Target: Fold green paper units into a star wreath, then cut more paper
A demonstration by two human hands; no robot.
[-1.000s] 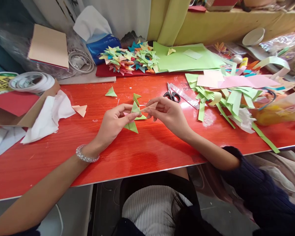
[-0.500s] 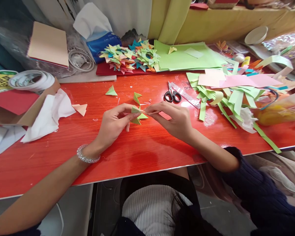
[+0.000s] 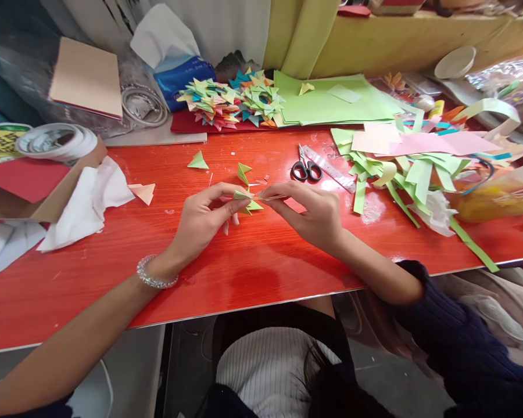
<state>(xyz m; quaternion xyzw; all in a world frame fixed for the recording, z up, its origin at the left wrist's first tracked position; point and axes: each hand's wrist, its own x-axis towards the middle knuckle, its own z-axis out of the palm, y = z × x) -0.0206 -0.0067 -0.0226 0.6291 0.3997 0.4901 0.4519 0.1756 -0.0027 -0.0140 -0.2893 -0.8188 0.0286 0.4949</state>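
Note:
Above the middle of the red table, my left hand point(image 3: 207, 219) pinches a small folded green paper piece point(image 3: 242, 195) between thumb and forefinger. Close on its right, my right hand point(image 3: 310, 213) grips a thin folded pink paper piece point(image 3: 271, 198), whose tip meets the green one at the left fingertips. Just behind and below the fingers lie more folded green pieces point(image 3: 244, 173), partly hidden by my left hand. Another green folded triangle point(image 3: 197, 161) rests farther back on the left, and a peach one point(image 3: 143, 193) lies beside a white tissue.
Black-handled scissors point(image 3: 306, 170) and a clear ruler point(image 3: 330, 168) lie behind my right hand. Paper strips point(image 3: 422, 174) heap at the right. Two folded-paper rings point(image 3: 211, 103), green sheets point(image 3: 331, 104) and a blue tissue pack point(image 3: 183, 78) line the back. An open box point(image 3: 30, 191) stands left.
The fingers of my left hand have shifted slightly, and the green piece in them has tilted a little. Both hands stay together in nearly the same place.

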